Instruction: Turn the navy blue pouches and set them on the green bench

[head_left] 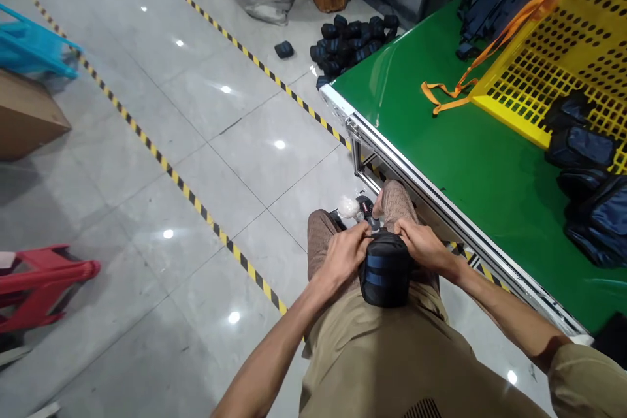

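Observation:
A small black pouch [386, 271] with blue bands across its front rests in my lap, against my shirt. My left hand [347, 249] grips its far left edge, thumb and fingers closed together. On the far right edge, my right hand [420, 245] pinches it in the same way. The pouch's far side and whatever lies right under my fingertips are hidden. Beyond the hands, a crumpled clear plastic piece [349, 207] shows near my feet.
To my right stands a green-topped table [416, 111] with a metal edge, bearing a yellow perforated crate [548, 72], an orange strap [453, 101] and dark blue bags [597, 209]. Similar pouches [350, 46] are heaped on the floor. A red stool [44, 281] lies left, near a cardboard box [29, 114].

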Available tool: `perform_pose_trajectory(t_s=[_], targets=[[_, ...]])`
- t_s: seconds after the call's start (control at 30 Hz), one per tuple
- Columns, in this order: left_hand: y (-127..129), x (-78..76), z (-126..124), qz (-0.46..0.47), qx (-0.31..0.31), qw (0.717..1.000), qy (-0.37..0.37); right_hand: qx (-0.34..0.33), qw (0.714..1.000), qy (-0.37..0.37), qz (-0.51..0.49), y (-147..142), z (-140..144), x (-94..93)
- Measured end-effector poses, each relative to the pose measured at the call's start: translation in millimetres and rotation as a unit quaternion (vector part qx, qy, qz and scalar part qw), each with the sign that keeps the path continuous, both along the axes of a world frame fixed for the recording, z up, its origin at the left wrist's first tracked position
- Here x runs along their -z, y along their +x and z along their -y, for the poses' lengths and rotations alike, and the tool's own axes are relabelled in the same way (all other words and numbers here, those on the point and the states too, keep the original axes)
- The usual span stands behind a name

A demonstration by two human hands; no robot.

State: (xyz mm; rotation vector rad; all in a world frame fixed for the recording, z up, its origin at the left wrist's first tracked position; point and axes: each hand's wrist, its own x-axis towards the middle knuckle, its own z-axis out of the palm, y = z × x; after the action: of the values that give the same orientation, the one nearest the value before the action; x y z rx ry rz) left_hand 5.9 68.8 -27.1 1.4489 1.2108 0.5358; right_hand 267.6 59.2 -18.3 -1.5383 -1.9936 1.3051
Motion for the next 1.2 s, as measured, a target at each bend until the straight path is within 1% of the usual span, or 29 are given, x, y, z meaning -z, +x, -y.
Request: perform_pose_trajectory(t_s=[0.03, 0.1, 0.13, 0.17, 0.2, 0.27, 0.3, 0.33, 0.37, 0.4, 0.47, 0.5, 0.53, 0.57, 0.6, 0.63, 0.67, 0.7, 0.77, 0.8, 0.87, 0.9, 0.93, 0.97, 1.03, 1.1, 1.13, 1.2], targets=[[3, 5.9, 0, -0.049, 0.025, 0.998, 0.035, -0.034, 0.999, 0.008, 0.031, 3, -1, 4.8], [10, 16.5, 2, -0.115, 0.062, 0.990, 0.056, -0.102, 0.988, 0.020, 0.112, 9, -4, 9.1], [12, 20.6, 3, -0.130, 0.064, 0.988, 0.054, -0.132, 0.979, 0.026, 0.154, 13, -8, 8.2], [13, 23.5, 5, -0.130, 0.053, 0.989, 0.048, -0.154, 0.969, 0.034, 0.188, 16, -12, 5.2], [14, 25.4, 7, -0.118, 0.026, 0.992, 0.041, -0.172, 0.961, 0.043, 0.211, 18, -18, 0.3], [10, 26.5, 12, -0.078, -0.047, 0.996, 0.022, -0.201, 0.952, 0.067, 0.221, 18, -34, -13.8], [7, 26.3, 15, -0.065, -0.085, 0.994, 0.011, -0.206, 0.951, 0.083, 0.214, 17, -45, -22.5], [3, 26.0, 18, -0.067, -0.119, 0.991, 0.002, -0.196, 0.954, 0.102, 0.204, 15, -58, -31.6], [-1, 25.7, 20, -0.086, -0.147, 0.985, -0.001, -0.171, 0.959, 0.122, 0.189, 15, -75, -40.8], [-5, 25.7, 22, -0.115, -0.160, 0.980, 0.001, -0.122, 0.966, 0.144, 0.174, 17, -95, -49.4], [-9, 26.1, 22, -0.160, -0.156, 0.975, -0.011, 0.035, 0.975, 0.184, 0.117, 35, -141, -62.5], [-9, 26.3, 22, -0.178, -0.143, 0.974, -0.017, 0.125, 0.968, 0.204, 0.071, 52, -164, -66.1], [-7, 26.0, 22, -0.193, -0.129, 0.973, -0.017, 0.210, 0.950, 0.230, 0.036, 74, -184, -67.5], [-5, 25.4, 24, -0.203, -0.114, 0.972, -0.017, 0.265, 0.930, 0.253, 0.026, 100, -198, -66.7], [-2, 24.3, 26, -0.211, -0.102, 0.972, -0.020, 0.302, 0.914, 0.269, 0.043, 129, -206, -64.1], [1, 23.0, 28, -0.217, -0.095, 0.971, -0.026, 0.333, 0.898, 0.275, 0.081, 160, -206, -60.2], [4, 21.8, 30, -0.222, -0.093, 0.970, -0.036, 0.364, 0.880, 0.273, 0.137, 193, -200, -55.6], [6, 21.0, 33, -0.227, -0.096, 0.968, -0.046, 0.395, 0.857, 0.262, 0.202, 225, -187, -50.6], [10, 21.2, 35, -0.230, -0.110, 0.965, -0.060, 0.465, 0.793, 0.231, 0.318, 286, -148, -41.1], [11, 22.3, 36, -0.229, -0.117, 0.964, -0.064, 0.506, 0.754, 0.205, 0.364, 312, -125, -36.5], [15, 25.7, 35, -0.216, -0.121, 0.966, -0.071, 0.596, 0.673, 0.134, 0.416, 352, -77, -27.2], [18, 27.5, 35, -0.208, -0.116, 0.968, -0.075, 0.629, 0.646, 0.094, 0.423, 366, -55, -22.1], [21, 29.3, 34, -0.201, -0.109, 0.971, -0.077, 0.647, 0.630, 0.056, 0.425, 374, -36, -16.6], [24, 30.8, 34, -0.194, -0.097, 0.973, -0.077, 0.655, 0.624, 0.026, 0.425, 379, -21, -11.3], [30, 33.1, 33, -0.178, -0.070, 0.979, -0.075, 0.651, 0.630, -0.008, 0.423, 380, 1, -2.8], [34, 35.0, 32, -0.157, -0.045, 0.984, -0.076, 0.647, 0.633, -0.012, 0.426, 375, 10, -0.9], [35, 35.9, 31, -0.147, -0.037, 0.985, -0.077, 0.649, 0.628, -0.008, 0.428, 372, 12, -3.2], [38, 37.2, 30, -0.128, -0.026, 0.988, -0.076, 0.660, 0.612, 0.005, 0.437, 363, 12, -13.5]])
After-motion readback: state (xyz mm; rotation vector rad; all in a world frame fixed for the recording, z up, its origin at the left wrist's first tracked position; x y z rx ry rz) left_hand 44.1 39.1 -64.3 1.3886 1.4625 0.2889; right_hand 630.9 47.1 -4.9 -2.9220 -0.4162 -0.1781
